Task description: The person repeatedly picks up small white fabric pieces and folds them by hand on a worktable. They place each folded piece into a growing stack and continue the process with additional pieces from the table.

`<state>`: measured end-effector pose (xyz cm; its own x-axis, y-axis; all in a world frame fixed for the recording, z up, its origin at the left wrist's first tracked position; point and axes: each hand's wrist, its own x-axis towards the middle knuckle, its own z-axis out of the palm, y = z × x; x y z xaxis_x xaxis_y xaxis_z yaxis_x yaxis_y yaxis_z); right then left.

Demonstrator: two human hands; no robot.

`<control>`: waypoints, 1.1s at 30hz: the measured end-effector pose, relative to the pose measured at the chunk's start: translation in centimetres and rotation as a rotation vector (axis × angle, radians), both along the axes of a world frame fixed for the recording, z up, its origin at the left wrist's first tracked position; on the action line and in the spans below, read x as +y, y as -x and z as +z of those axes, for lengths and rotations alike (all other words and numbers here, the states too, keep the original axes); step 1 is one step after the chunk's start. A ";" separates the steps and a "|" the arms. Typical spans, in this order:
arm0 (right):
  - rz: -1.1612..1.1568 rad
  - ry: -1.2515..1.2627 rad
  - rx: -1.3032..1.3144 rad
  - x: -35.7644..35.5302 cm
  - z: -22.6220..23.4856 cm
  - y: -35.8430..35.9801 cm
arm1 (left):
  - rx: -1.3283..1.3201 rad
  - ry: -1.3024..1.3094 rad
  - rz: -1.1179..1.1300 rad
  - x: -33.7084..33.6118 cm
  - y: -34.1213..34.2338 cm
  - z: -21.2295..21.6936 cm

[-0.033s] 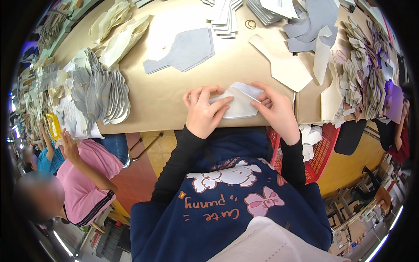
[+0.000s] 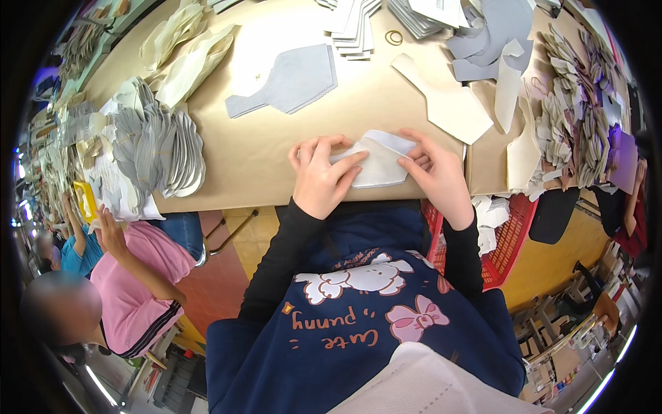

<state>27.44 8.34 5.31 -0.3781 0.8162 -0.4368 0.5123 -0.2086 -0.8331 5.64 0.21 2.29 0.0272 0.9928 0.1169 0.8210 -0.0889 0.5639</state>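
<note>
At the table's near edge, a light grey cut piece of sheet material (image 2: 376,167) lies between my two hands. A part of it is folded or overlapped, with a paler bluish face showing at the top. My left hand (image 2: 322,169) grips its left side between thumb and fingers. The right hand (image 2: 434,165) pinches its right edge with thumb and fingertips. Beyond them lies a small stack of grey cut pieces (image 2: 293,79), each with a narrow tail to the left. To the right is a cream piece (image 2: 452,103) of similar outline.
Bundled grey pieces (image 2: 158,145) stand at the left, cream bundles (image 2: 196,65) behind them. Grey offcuts (image 2: 493,41) and a rubber band (image 2: 394,38) lie at the back. Piled strips (image 2: 572,117) fill the right. A red basket (image 2: 510,248) is below; a person in pink (image 2: 141,276) sits left.
</note>
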 end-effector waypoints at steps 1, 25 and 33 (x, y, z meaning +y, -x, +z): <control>-0.043 -0.014 0.000 -0.3 -0.1 -0.2 | -0.004 0.008 -0.006 0.1 -0.1 0.2; -0.060 -0.184 -0.238 0.3 -0.5 0.3 | -0.011 -0.028 -0.195 1.5 -4.6 -0.5; 0.332 -0.779 -0.207 -2.9 -1.8 0.6 | 0.155 -0.031 -0.233 -2.1 -6.5 -2.4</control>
